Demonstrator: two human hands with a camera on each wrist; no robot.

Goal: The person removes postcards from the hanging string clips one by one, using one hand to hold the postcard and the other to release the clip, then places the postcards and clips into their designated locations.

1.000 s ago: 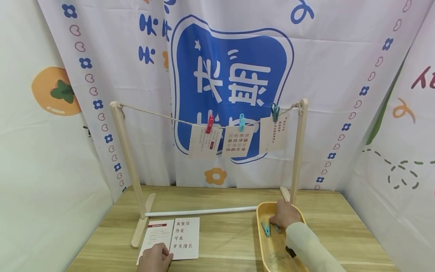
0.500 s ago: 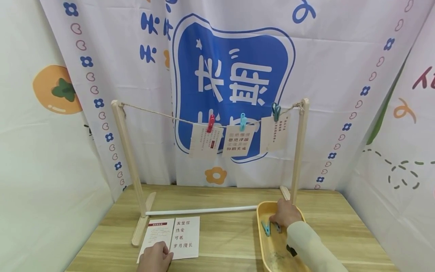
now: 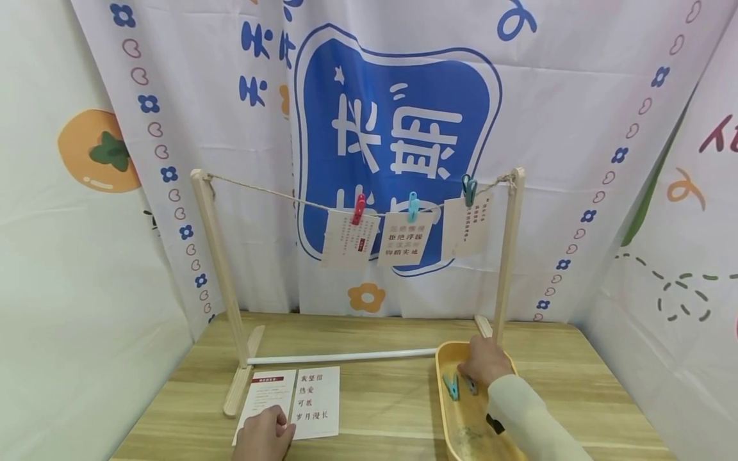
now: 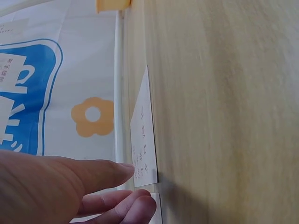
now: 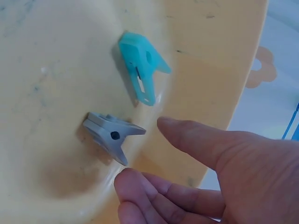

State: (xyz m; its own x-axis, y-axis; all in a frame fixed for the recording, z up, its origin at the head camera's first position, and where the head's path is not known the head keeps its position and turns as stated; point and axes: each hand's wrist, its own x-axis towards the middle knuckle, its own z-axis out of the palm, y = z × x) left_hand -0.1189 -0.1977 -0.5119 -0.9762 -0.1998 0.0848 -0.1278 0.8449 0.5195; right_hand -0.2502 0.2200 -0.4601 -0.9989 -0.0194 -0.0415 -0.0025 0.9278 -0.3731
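My right hand [image 3: 486,360] reaches into the far end of a yellow tray [image 3: 469,435]. In the right wrist view its thumb and fingers stand apart on either side of a grey clothespin's [image 5: 100,130] handles, without touching them. A turquoise clothespin [image 5: 135,60] lies beside it on the tray floor. Low on the left, my left hand [image 3: 262,435] is at a printed card [image 3: 268,394], fingers loosely bent and covering its lower part. Its thumb tip comes close to a second card [image 3: 317,403] with red writing, which lies alongside.
A wooden stand with a left post [image 3: 216,269] and right post [image 3: 509,256] carries a sagging string [image 3: 259,189]. Three cards hang from it by a red clothespin [image 3: 359,208], a light blue clothespin [image 3: 412,206] and a dark green clothespin [image 3: 469,190]. A white rod [image 3: 346,356] spans the base.
Both hands stay nearly where they were, the right one over the grey clothespin and the left one at the cards. The view has shifted only slightly.
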